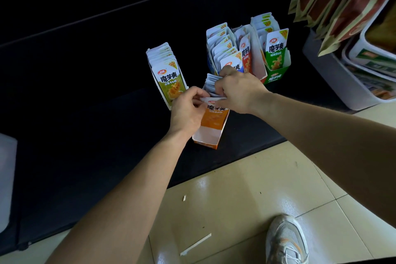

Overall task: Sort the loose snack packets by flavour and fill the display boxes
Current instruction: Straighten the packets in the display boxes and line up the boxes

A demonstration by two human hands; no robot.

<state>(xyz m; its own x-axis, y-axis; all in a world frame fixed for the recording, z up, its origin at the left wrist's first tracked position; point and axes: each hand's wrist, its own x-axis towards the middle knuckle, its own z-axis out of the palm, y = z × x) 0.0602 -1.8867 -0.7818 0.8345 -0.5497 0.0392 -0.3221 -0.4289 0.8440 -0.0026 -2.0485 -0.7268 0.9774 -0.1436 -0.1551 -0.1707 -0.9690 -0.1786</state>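
Orange cardboard box (211, 133) holds glossy flat packets (211, 86)

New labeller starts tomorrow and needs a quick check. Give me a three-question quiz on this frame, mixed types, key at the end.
1. Multiple choice: the left hand and right hand work in the orange box. Its packets sit A at the near end, B at the far end, C along its whole length.
2. True or false: the left hand hangs idle, away from the packets.
3. How many display boxes stand on the dark surface?
Key: 1 B. 2 False, it pinches one. 3 Five.
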